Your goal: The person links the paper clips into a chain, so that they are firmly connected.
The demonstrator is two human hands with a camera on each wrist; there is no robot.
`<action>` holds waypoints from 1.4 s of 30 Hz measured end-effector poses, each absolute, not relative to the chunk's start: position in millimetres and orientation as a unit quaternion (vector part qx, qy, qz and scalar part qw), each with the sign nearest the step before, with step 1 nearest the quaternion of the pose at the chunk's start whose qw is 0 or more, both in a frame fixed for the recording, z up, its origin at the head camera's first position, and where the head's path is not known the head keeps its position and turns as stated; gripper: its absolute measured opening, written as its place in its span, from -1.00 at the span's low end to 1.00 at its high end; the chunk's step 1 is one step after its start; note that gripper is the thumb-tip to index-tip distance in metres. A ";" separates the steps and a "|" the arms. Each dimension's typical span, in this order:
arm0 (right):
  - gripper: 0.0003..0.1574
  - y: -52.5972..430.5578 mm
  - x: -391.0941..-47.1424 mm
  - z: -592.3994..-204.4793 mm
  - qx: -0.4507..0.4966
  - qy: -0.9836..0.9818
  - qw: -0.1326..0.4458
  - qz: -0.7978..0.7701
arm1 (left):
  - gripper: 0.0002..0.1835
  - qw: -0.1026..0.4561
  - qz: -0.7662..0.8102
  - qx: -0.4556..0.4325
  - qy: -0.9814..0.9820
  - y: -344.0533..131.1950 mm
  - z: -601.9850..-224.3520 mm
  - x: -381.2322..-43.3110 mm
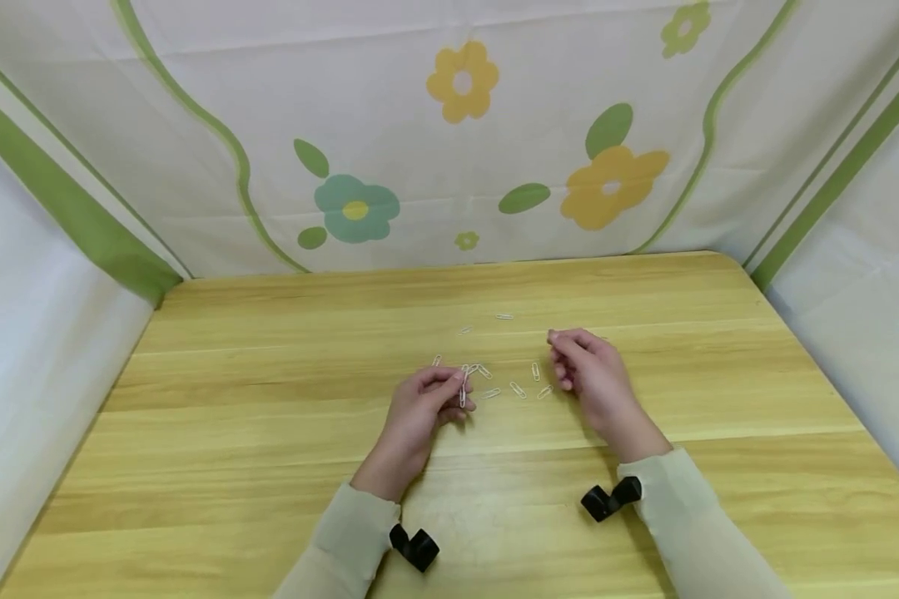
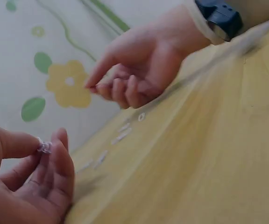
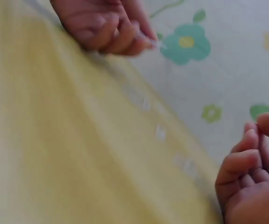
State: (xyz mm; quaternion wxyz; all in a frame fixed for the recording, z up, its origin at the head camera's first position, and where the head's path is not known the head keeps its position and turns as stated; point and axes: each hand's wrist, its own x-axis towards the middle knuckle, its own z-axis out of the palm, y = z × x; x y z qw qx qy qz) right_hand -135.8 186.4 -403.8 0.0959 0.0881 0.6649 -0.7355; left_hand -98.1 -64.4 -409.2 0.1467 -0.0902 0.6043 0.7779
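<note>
Between thumb and fingers, my left hand point(image 1: 422, 408) pinches white paper clips point(image 1: 463, 389), which hang end to end in a short string in the head view. In the left wrist view these clips point(image 2: 45, 147) show as a small bunch at the thumb tip. My right hand point(image 1: 598, 384) is raised to the right, its thumb tip against the index finger and the other fingers curled in. No clip shows at its fingertips. Several loose paper clips point(image 1: 518, 390) lie on the table between the hands, one clip point(image 1: 535, 371) close to the right fingers.
Farther back on the wood-grain table point(image 1: 270, 466) lie a white clip point(image 1: 504, 316) and a smaller-looking one point(image 1: 465, 330). Another clip point(image 1: 437, 360) is just beyond the left hand. A flowered curtain point(image 1: 412, 150) stands along the back edge and both sides. Each sleeve carries a black wrist device point(image 1: 415, 547).
</note>
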 end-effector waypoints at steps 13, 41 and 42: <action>-0.70 216.2 -124.0 -414.5 -0.026 0.864 0.100 -0.493 | -0.87 0.053 0.822 -0.108 0.556 -81.6 -407.6 -105.5; -0.88 208.7 -121.3 -411.8 -0.140 0.910 0.082 -0.381 | -0.84 0.074 0.819 -0.018 0.569 -79.6 -424.2 -101.2; -0.88 208.6 -121.1 -411.9 -0.140 0.910 0.080 -0.383 | -0.85 0.075 0.818 -0.017 0.570 -79.5 -424.5 -101.1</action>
